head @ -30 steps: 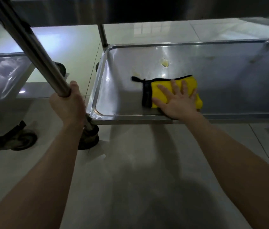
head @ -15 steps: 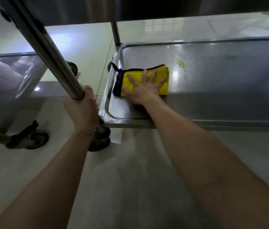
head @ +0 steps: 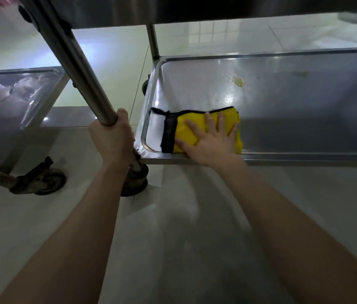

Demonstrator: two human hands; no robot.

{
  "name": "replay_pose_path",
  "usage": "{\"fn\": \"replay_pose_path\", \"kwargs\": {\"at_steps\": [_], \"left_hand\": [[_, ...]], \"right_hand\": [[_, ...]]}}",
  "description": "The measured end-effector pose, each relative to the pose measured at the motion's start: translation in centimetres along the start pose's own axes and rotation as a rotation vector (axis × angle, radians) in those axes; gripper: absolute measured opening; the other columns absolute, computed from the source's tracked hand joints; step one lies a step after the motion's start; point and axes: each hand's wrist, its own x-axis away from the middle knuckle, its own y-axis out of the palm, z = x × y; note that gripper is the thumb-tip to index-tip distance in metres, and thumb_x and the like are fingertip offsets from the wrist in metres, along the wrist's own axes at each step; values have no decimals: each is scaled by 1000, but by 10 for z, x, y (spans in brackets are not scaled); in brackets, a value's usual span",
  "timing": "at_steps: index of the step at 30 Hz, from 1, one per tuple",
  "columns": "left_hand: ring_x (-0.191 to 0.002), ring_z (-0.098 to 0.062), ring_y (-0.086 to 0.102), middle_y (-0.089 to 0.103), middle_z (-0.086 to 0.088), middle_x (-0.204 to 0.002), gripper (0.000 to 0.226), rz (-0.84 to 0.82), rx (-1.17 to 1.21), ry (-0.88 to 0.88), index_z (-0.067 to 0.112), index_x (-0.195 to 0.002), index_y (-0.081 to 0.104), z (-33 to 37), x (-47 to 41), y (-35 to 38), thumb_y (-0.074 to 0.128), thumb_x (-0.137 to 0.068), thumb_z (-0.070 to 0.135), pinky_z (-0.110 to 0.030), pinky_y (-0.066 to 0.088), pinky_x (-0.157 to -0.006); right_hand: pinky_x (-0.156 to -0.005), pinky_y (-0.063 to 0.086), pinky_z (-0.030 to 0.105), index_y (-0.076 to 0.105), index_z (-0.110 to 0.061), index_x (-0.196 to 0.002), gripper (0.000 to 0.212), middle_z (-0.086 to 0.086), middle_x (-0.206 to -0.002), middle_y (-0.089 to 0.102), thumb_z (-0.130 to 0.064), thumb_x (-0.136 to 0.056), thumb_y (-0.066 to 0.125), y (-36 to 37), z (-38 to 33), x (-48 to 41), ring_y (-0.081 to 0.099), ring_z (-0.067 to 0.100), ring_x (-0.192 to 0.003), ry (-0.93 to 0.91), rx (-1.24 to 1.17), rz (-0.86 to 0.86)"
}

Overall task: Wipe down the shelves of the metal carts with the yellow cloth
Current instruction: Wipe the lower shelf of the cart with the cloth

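I see my right hand [head: 212, 143] flat, fingers spread, pressing the folded yellow cloth [head: 196, 117] with black hem, on near-left corner of the shiny steel lower shelf [head: 293, 106], left hand [head: 111, 137] wrapped around the round metal post [head: 78, 62], yellowish stain [head: 237, 81] farther

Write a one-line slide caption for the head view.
Right hand presses a folded yellow cloth flat on the steel cart's lower shelf; left hand grips its round metal post.

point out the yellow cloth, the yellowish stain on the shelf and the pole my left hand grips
cloth [head: 184, 131]: head view, yellow part beside its black edge
stain [head: 237, 81]: head view, middle of the blotch
pole [head: 81, 69]: head view, middle of the shaft
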Motion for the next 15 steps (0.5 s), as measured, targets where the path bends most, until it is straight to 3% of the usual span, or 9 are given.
{"fn": "replay_pose_path", "kwargs": {"at_steps": [5, 9, 15], "left_hand": [[-47, -26, 40, 40, -7, -57, 36, 21, 8, 4, 24, -57, 44, -6, -2, 2, 70, -80, 30, -35, 41, -52], [-59, -27, 43, 41, -15, -64, 39, 41, 4, 16, 24, -59, 41, -10, -3, 1, 69, -81, 39, -43, 40, -58], [-58, -29, 46, 44, -17, -62, 30, 58, -15, 64, 16, -66, 46, -7, -2, 3, 66, -78, 35, -54, 47, -54]], "right_hand": [[-115, -16, 82, 2, -58, -165, 90, 10, -179, -13, -98, -85, 10, -15, 14, -79, -20, 45, -161, 67, 4, 12], [-111, -16, 85, -3, -55, -166, 86, 17, -178, -12, -93, -90, 13, -17, -42, -125, -20, 52, -159, 8, 28, 0], [-110, -19, 84, 4, -51, -168, 76, 16, -179, -8, -81, -99, 10, 0, -103, -105, -19, 51, -160, -49, -36, 32]]}}
